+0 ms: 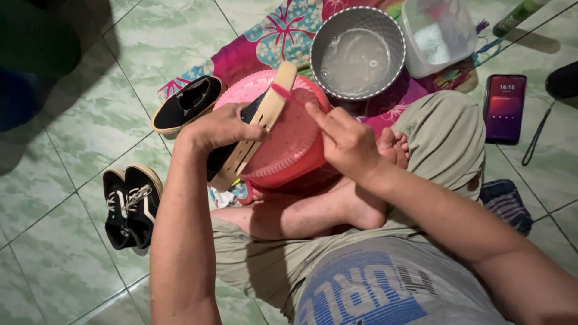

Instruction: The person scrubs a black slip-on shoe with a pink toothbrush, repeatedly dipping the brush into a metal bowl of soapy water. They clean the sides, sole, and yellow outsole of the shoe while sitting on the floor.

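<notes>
My left hand (220, 127) grips a black shoe (256, 126) with a tan sole, held sole-side up over an overturned pink plastic basin (292, 141). My right hand (346, 141) holds a small pink brush (284, 92) whose head rests against the shoe's tan sole edge. I sit cross-legged on the floor with my bare feet tucked just under the basin.
A metal bowl of cloudy water (358, 54) and a clear plastic tub (436, 33) stand on a floral cloth (271, 36). One black shoe (188, 103) lies at the left, a pair of black sneakers (129, 204) lower left. A phone (504, 108) lies on the tiles at right.
</notes>
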